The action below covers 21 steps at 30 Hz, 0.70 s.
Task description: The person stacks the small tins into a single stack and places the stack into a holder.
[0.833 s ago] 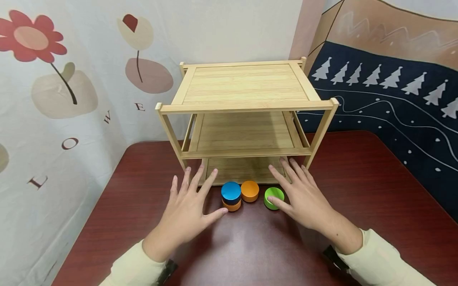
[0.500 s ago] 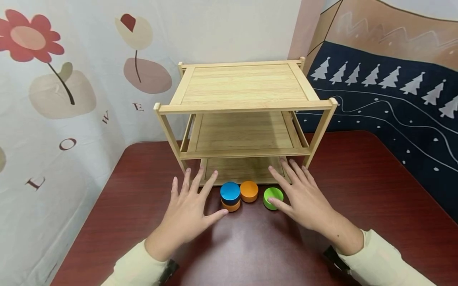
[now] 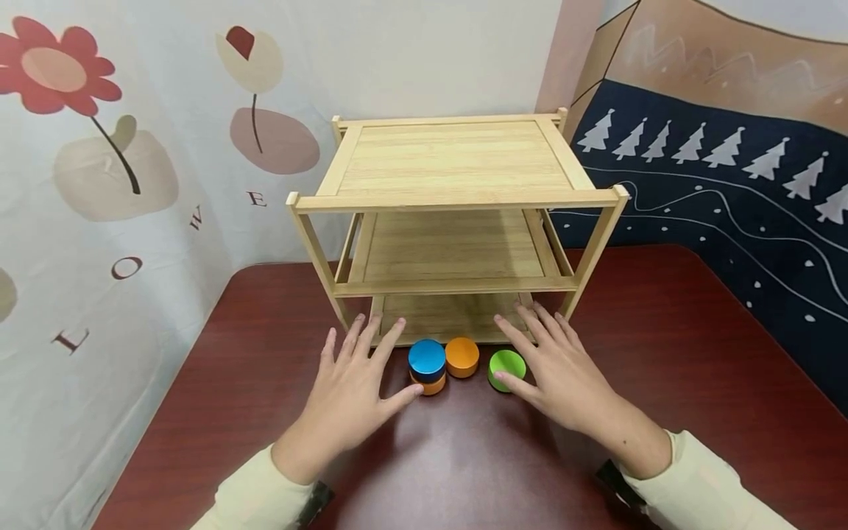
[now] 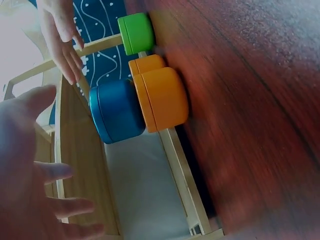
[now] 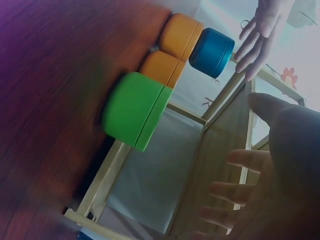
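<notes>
A small blue lidded tin (image 3: 427, 358) is stacked on an orange tin (image 4: 163, 99), whose lower part shows beneath it in the head view. Touching or very close on the right stands a second orange tin (image 3: 461, 358). The green tin (image 3: 506, 370) sits apart, farther right. My left hand (image 3: 347, 397), fingers spread, hovers to the left of the stack and holds nothing. To the right, my right hand (image 3: 563, 375) is also spread above the table, its thumb overlapping the green tin in the head view. The right wrist view shows a gap between that hand and the green tin (image 5: 137, 110).
Behind the tins stands a three-tier wooden shelf (image 3: 457, 200) with its bottom board (image 3: 457, 316) near the table. The dark red table (image 3: 450, 471) extends to both sides. A printed cloth (image 3: 165, 309) hangs at left and behind, a navy one (image 3: 702, 199) at right.
Both hands have drawn back very slightly toward the person, their fingertips lower against the shelf. The tins stay where they were; the head view shifts a little.
</notes>
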{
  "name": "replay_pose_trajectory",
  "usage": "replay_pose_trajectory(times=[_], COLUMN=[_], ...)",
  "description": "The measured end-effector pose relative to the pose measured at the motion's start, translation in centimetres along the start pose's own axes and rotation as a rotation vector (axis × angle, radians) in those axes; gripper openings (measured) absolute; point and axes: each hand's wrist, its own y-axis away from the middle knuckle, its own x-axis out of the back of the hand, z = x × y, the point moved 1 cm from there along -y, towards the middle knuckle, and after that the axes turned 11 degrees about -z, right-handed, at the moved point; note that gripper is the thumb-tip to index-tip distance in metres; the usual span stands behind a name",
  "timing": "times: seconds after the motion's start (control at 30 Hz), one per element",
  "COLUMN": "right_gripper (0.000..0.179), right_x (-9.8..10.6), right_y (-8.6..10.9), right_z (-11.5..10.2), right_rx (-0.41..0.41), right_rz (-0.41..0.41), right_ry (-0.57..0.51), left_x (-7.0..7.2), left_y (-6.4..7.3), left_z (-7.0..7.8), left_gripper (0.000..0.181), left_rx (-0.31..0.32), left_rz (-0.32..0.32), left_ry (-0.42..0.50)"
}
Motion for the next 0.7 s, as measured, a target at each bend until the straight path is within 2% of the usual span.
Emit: replay_pose_trajectory(times=[0.17,0.3,0.47,0.7], right_gripper=[0.067,0.060,0.054,0.050], right_x=[0.2,0.0,-0.6,-1.2], right_y=[0.1,0.1,0.1,-0.3], right_z=[0.0,-0.1,0.0,0.1], right_rx=[0.034,0.058,0.064,0.091], right_rz=[0.077,0.136,0.155,0.178], right_ry=[-0.043,-0.079,-0.113,-0.136], left_x=[0.2,-0.3,-1.1,-1.4], left_y=[-0.8,-1.7,-2.6,-3.1], left_z=[-0.3,-0.7,-0.8,-1.0], left_gripper=[0.083,0.087,0.090,0.079], left_rx=[-0.006,0.037,0.062,0.044], left_rz=[0.007,-0.060,-0.146,-0.181], left_ry=[0.144,0.206,0.240,0.221])
